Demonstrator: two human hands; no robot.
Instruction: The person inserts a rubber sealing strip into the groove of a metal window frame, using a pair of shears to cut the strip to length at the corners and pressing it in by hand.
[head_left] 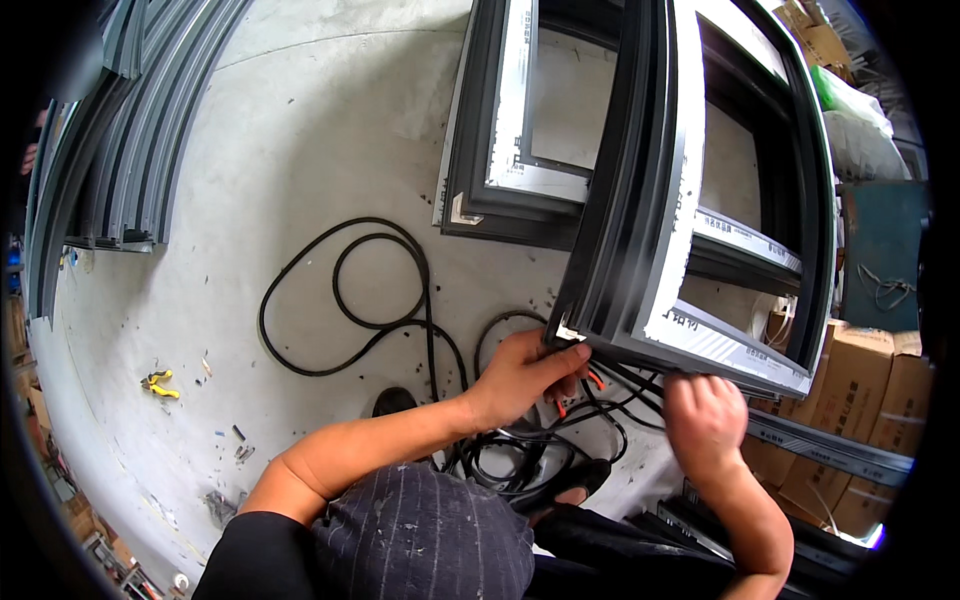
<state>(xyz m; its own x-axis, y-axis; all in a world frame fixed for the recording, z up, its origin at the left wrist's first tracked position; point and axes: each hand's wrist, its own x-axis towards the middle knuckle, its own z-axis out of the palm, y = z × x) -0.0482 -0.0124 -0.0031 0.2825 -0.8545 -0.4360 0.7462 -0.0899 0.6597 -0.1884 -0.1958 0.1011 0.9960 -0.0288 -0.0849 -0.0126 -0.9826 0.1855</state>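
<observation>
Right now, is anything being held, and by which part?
A dark window frame: the left grip has its near left corner; the right grip meets the near edge, but its hold is hidden.

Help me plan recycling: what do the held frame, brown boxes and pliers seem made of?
Frame: probably metal with a dark, satin coating, given its crisp ribbed profiles. Boxes: likely cardboard, matte brown, with flat printed panels. Pliers: dark head, probably metal; yellow grips could be plastic or rubber, finish unclear.

- Floor [235, 190] — pale grey, speckled
- On it, a black hose [427, 285] in loops near the middle
- Yellow-handled pliers [152, 383] — well apart, leftward
- Small dark offcuts [238, 432] near a crumpled scrap [217, 507]
</observation>
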